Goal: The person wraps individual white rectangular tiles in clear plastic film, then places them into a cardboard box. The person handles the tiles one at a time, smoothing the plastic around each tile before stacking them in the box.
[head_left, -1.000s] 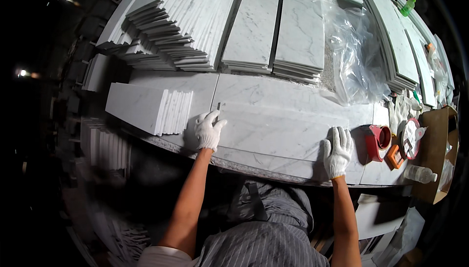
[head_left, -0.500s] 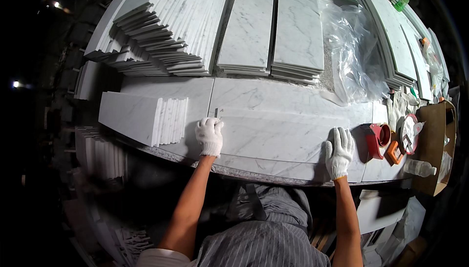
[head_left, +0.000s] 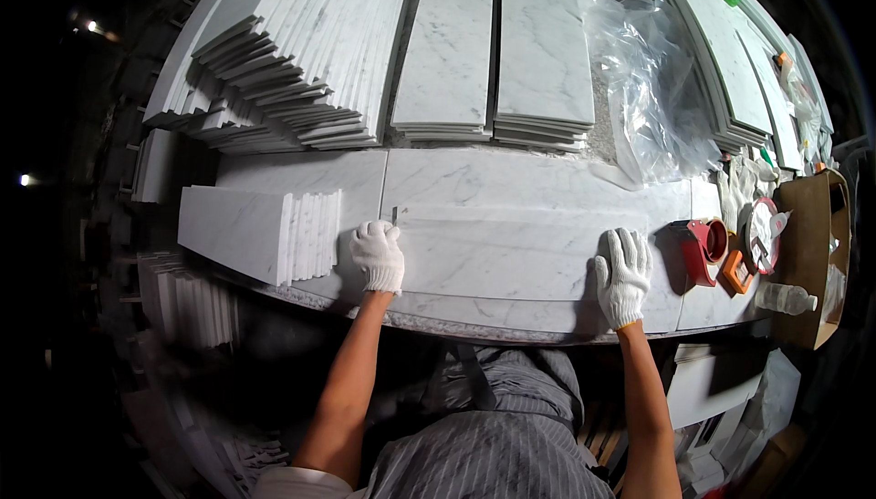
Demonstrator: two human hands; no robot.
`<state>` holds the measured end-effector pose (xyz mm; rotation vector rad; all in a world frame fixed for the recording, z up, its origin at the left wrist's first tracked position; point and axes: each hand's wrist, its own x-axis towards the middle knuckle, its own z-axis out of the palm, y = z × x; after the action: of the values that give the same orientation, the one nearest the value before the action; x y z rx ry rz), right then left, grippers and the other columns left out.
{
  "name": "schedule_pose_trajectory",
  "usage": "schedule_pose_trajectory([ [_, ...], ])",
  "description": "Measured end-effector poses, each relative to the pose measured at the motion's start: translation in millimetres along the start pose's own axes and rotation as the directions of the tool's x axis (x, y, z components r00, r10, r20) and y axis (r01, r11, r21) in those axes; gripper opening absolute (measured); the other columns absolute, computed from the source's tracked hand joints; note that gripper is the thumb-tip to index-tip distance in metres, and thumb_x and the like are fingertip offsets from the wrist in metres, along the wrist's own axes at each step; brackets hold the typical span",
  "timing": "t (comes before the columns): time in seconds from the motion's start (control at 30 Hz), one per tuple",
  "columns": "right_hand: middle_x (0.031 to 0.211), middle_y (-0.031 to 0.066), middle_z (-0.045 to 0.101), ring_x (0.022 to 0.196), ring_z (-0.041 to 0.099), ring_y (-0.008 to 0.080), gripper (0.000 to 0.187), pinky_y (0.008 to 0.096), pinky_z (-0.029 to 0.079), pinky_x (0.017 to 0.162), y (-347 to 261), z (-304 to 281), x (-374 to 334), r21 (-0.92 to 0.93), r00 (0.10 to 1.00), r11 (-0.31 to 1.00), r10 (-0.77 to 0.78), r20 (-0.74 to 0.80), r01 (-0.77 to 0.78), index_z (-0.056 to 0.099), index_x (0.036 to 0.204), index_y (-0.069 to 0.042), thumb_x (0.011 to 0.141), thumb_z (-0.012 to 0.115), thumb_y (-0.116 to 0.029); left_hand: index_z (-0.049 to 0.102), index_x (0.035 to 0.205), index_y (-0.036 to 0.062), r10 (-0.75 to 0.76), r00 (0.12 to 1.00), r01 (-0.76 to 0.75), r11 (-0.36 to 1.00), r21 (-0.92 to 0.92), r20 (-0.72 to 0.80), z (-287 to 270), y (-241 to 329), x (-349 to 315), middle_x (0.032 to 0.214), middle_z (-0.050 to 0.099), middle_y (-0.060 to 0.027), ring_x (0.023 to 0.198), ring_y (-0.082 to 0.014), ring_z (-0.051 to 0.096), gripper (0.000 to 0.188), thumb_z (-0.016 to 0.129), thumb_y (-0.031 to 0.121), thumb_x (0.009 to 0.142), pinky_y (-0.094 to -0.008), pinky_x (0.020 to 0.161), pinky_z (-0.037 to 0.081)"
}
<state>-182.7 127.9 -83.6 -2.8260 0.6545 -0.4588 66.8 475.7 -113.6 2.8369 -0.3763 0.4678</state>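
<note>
A long white marble tile with grey veins (head_left: 502,257) lies flat on the marble-topped table in front of me. At its left end is my left hand (head_left: 377,257), in a white knitted glove, with its fingers curled in; whatever they may hold is hidden. My right hand (head_left: 624,275), gloved the same way, rests flat near the tile's right end, fingers stretched out. Left of my left hand, several marble tiles (head_left: 237,230) stand on edge in a row. To the right of my right hand sits a red tape dispenser (head_left: 701,253).
Tall rows of marble tiles (head_left: 310,34) and two flat stacks (head_left: 447,52) fill the far side. Clear plastic sheeting (head_left: 652,88) lies beside them. At right are an orange tool (head_left: 737,272), a plastic bottle (head_left: 785,298) and a cardboard box (head_left: 803,262).
The view has shifted slightly, so the table's things appear a little further left. Both hands keep about the same places at the tile's ends.
</note>
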Motion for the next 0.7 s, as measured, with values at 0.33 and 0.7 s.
schedule_pose_trajectory([
  [0.33,0.138,0.0118,0.055,0.132,0.046,0.0365,0.047,0.0501,0.031,0.114,3.3,4.2,1.3,-0.019,1.0,0.999,0.025,-0.006,-0.025,0.059,0.132,-0.01,0.091,0.063,-0.032,0.059,0.118,0.0159,0.256,0.963,-0.27,0.917,-0.293,-0.084,26.7,79.5,-51.4,0.126,0.053,-0.0041,0.12,-0.023,0.047,0.033,0.064,0.023,0.086,-0.0407,0.102,0.037],
  [0.7,0.13,0.0177,0.059,0.124,0.053,0.0377,0.047,0.0459,0.043,0.105,28.2,-10.5,0.4,0.196,0.99,0.979,0.08,-0.118,-0.056,0.061,0.128,-0.006,0.083,0.072,-0.013,0.056,0.136,0.0293,0.859,0.47,-0.76,0.511,-0.402,0.202,0.7,226.7,-73.0,0.148,0.047,-0.0002,0.139,-0.023,0.037,0.048,0.054,0.046,0.092,-0.0473,0.119,0.02],
])
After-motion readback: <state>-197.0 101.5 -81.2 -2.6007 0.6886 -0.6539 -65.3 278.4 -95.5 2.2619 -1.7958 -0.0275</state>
